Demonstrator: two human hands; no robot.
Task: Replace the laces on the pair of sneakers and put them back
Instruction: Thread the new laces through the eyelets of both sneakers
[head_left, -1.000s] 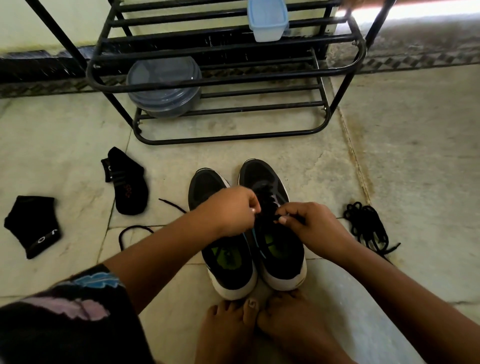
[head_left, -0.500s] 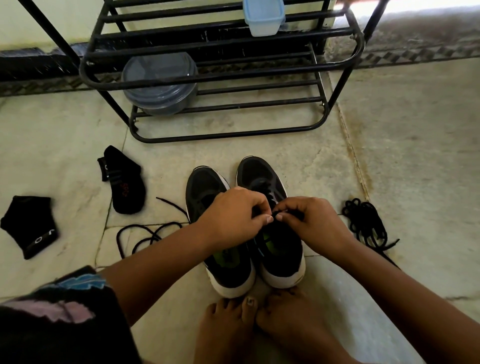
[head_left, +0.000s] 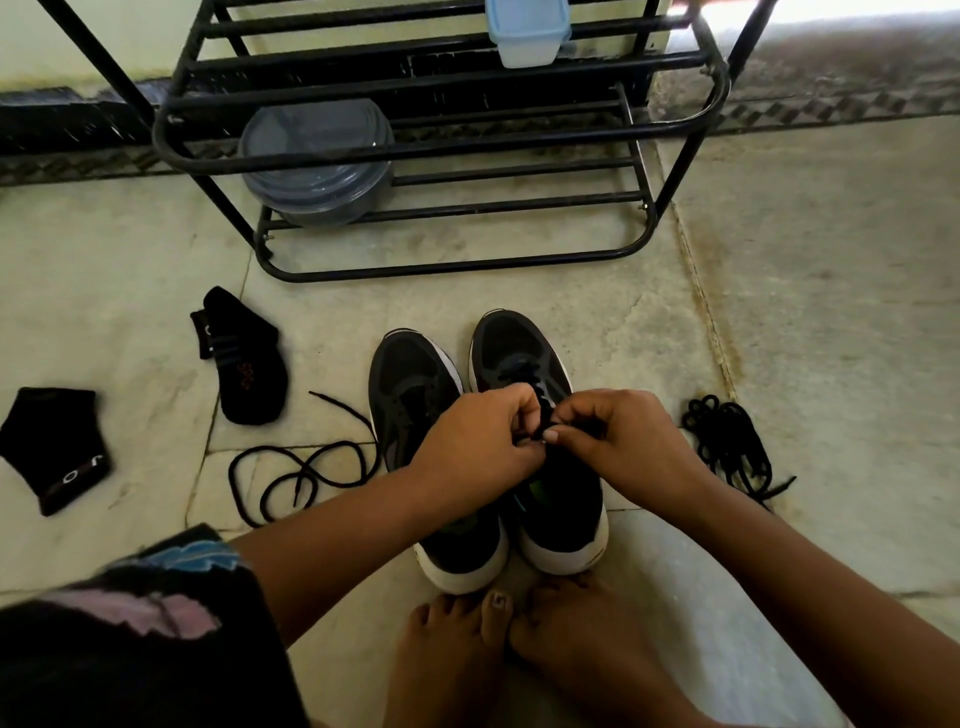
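Threading seems the step in hand: the left hand (head_left: 480, 447) and right hand (head_left: 631, 447) both pinch a black lace (head_left: 545, 432) in their fingers over the right sneaker (head_left: 524, 358), beside the laceless left sneaker (head_left: 410, 384) on the floor (head_left: 831, 312). Next, I judge, comes feeding it through an eyelet. One black sock (head_left: 52, 452) shows pale letters, unreadable.

Daylight spills in from the far right, blowing out a white strip there, while the floor (head_left: 805, 291) in front of me stays dim and greenish. My forearms and the sneakers (head_left: 483, 441) read dark, with little detail. The wide lens bows the rack (head_left: 441, 145) outward, and my sleeve (head_left: 135, 634) blurs at the near left.
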